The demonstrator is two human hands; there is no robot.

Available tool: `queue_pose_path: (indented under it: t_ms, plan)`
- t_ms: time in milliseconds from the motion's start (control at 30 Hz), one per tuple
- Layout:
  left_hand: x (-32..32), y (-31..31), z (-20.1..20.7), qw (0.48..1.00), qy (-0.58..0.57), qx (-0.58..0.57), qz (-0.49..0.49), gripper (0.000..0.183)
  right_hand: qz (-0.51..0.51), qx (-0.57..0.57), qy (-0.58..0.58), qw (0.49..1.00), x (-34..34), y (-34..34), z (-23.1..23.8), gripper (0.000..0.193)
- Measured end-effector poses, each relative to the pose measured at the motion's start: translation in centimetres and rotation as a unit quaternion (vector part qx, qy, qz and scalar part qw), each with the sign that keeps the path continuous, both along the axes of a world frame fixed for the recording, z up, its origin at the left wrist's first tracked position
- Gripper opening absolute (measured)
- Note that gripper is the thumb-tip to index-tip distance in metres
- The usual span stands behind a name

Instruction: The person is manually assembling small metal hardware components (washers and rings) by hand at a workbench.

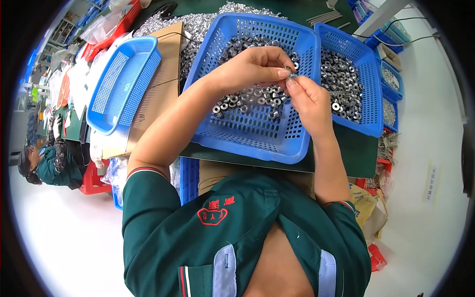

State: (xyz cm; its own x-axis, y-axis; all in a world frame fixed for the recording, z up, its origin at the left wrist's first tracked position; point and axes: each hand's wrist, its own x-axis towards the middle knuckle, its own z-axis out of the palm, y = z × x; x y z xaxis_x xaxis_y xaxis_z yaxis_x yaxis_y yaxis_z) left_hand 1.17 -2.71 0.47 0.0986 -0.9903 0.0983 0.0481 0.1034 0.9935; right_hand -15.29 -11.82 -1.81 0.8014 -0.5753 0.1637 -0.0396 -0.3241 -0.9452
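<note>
My left hand (pixel 260 67) and my right hand (pixel 310 101) meet above a large blue plastic basket (pixel 237 147). Their thumbs and fingertips pinch together on a small metal part (pixel 292 75), mostly covered by the fingers. Beneath them, small round metal parts with centre holes (pixel 230 103) are strewn over the basket's bottom, heaped toward its far side. Right beside it stands a second blue basket (pixel 372 106), holding many similar metal pieces (pixel 340 81).
An unfilled-looking blue basket (pixel 109 121) rests on cardboard (pixel 143 119) at the left. Piles of shiny metal parts (pixel 205 24) lie behind. Metal rods (pixel 324 18) and small blue bins (pixel 393 89) are at the right. A co-worker (pixel 54 161) sits far left.
</note>
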Motion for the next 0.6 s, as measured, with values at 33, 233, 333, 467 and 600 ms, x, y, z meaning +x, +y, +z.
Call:
queue_pose_path:
  t_ms: [33,233,333,467,600]
  plan:
    - [0.2,-0.1,0.0,1.0,-0.001,-0.001,-0.001,0.018,-0.005,0.017,-0.014,1.0,0.1,0.2,0.0,0.024]
    - [1.0,-0.2,-1.3,0.975,0.137,0.169,0.033,0.008,-0.051,0.088,-0.044,0.994,-0.1,0.1,-0.2,0.026]
    - [-0.7,-0.7,-4.5,0.969,-0.219,0.092,-0.061,0.018,-0.042,0.043,-0.031,0.998,-0.3,-0.2,-0.5,0.024]
    - [-3.4,-0.3,-5.6,0.795,-0.595,0.092,-0.074,0.028,-0.04,0.044,-0.046,0.997,-0.2,0.1,-0.3,0.023]
    - [-3.6,-0.4,-6.9,0.757,-0.644,0.077,-0.079,0.024,-0.046,0.005,-0.035,0.998,-0.1,-0.1,-0.3,0.022]
